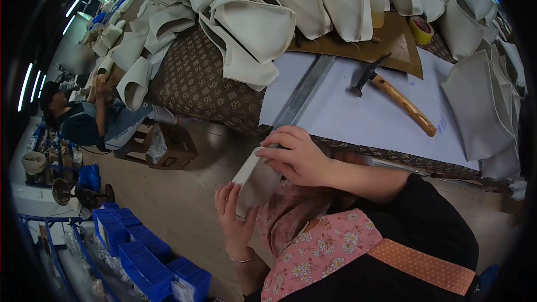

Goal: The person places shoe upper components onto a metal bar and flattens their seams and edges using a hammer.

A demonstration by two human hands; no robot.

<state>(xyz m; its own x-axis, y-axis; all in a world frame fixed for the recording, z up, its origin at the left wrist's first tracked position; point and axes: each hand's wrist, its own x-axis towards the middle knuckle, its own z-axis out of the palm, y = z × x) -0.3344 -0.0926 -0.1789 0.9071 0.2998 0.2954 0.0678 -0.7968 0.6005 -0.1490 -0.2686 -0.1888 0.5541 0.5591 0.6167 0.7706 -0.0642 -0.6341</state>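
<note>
"What's in the grip?"

"A pale piece (262, 187), held by both! Left hand (234, 219) has fingers and thumb closed around the near end; right hand (301, 157) bends over the other, thumb hidden."

"The step?"

"Steadying it by the metal bar (309, 89), I'd judge; any shift calls for both hands together."

"Past the grip?"

"A hammer (404, 104) lying beyond the right hand, then heaped pieces (253, 27) farthest off!"

Workshop: hammer (404, 103), heaped pale pieces (256, 25), perhaps leather; blue bins (144, 267).
</note>
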